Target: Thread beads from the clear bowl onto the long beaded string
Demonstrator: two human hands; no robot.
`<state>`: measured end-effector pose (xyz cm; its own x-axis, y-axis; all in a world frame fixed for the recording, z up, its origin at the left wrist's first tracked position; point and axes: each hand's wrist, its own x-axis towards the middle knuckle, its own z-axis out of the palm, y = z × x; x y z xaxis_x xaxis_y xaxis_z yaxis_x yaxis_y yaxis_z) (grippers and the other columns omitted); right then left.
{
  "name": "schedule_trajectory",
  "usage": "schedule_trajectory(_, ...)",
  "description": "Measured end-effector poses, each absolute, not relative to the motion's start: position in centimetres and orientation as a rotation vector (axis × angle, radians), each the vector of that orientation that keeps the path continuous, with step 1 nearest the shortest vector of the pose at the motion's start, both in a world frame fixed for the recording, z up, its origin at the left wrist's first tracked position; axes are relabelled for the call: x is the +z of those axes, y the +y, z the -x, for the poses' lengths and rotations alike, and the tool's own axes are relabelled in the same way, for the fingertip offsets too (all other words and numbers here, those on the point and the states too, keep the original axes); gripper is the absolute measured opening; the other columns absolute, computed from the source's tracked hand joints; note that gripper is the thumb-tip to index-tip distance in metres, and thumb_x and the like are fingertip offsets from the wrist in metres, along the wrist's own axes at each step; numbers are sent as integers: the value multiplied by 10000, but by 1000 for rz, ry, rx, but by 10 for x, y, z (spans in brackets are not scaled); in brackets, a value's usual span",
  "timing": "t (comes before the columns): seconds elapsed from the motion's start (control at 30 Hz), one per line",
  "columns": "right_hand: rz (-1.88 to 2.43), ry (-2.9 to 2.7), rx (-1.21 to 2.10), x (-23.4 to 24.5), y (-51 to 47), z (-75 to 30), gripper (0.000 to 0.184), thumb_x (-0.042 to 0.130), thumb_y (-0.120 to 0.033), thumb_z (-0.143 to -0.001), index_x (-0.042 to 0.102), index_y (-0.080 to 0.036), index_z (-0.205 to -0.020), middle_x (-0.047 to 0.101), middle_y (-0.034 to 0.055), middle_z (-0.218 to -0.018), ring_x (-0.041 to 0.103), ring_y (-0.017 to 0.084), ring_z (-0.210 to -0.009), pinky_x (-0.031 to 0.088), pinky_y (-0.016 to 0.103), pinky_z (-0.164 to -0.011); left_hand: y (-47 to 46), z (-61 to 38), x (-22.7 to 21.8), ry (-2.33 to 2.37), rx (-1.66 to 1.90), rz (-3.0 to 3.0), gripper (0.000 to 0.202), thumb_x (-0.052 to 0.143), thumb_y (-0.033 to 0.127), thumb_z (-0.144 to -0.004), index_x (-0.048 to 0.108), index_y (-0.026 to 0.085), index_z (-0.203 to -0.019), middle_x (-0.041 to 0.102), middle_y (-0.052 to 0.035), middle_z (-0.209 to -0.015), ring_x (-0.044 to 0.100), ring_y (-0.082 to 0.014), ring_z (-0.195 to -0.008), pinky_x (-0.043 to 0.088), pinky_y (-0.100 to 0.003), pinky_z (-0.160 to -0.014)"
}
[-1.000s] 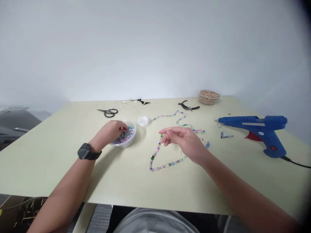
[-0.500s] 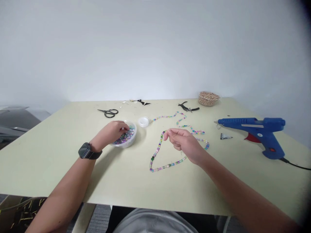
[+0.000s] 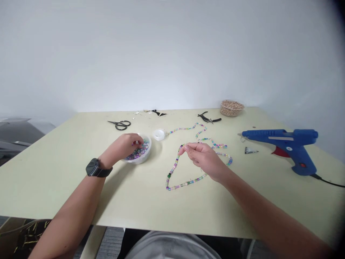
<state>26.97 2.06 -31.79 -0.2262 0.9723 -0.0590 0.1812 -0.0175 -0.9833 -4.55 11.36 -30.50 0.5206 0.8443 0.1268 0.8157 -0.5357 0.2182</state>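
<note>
Left hand (image 3: pixel 121 146) is over a clear bowl of mixed beads (image 3: pixel 147 154), grip narrow and reaching down among the beads; can't tell if one is held. Right hand (image 3: pixel 205 157) is pinched narrow at the free end of a beaded strand (image 3: pixel 185 183). The strand lies in a long loose loop on the table (image 3: pixel 61 180), right of the bowl, its far end reaching a small white cup (image 3: pixel 159 134). Black-handled scissors (image 3: pixel 120 125) and pliers (image 3: pixel 208 118) lie far, a blue hot glue gun (image 3: pixel 283 135) right.
</note>
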Motion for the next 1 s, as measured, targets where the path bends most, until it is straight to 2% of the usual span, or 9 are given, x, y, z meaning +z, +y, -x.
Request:
schedule_trajectory(0.2,1347,-1845,887,-317,15,-262,385,457,-404,-1012,739,-188,-863,305,-56,-570,314,117,-526,254,276,-566,115,46,-308,1395,317,-2649,306,488,276,-894,789,229,-912,772,-77,-993,681,-230,-843,503,-329,-791)
schedule_trajectory(0.37,1387,-1902,899,-317,10,-258,335,439,-342,-1010,679,-206,-821,298,-63,-550,309,116,-503,261,271,-543,112,44,-303,1355,385,-2618,258,532,292,-898,778,214,-903,761,-60,-944,660,-193,-790,485,-301,-754)
schedule_trajectory(0.53,1332,-1905,882,-319,10,-258,314,388,-266,-1007,473,-205,-711,357,-43,-611,337,120,-557,258,279,-554,88,25,-295,1235,897,-2233,189,683,359,-865,728,175,-851,744,-51,-848,646,-167,-767,511,-285,-750)
schedule_trajectory(0.67,1253,-1894,884,-318,7,-257,357,389,-249,-1011,260,-210,-681,275,-41,-624,263,117,-582,219,288,-549,63,1,-300,867,1028,-1681,203,793,342,-812,710,163,-861,742,-68,-827,658,-154,-712,549,-275,-680)
schedule_trajectory(0.83,1127,-1948,901,-318,1,-255,368,410,-234,-1018,268,-205,-680,261,-50,-601,258,100,-555,221,275,-534,50,-21,-315,638,943,-1348,153,843,254,-781,735,170,-849,730,-37,-789,627,-93,-649,543,-216,-668)
schedule_trajectory(1.0,983,-2007,913,-320,-1,-253,355,441,-151,-985,279,-196,-673,264,-62,-579,247,80,-534,211,253,-510,50,-30,-323,575,894,-1243,136,847,224,-785,742,158,-840,704,-14,-756,595,-67,-647,507,-181,-666)
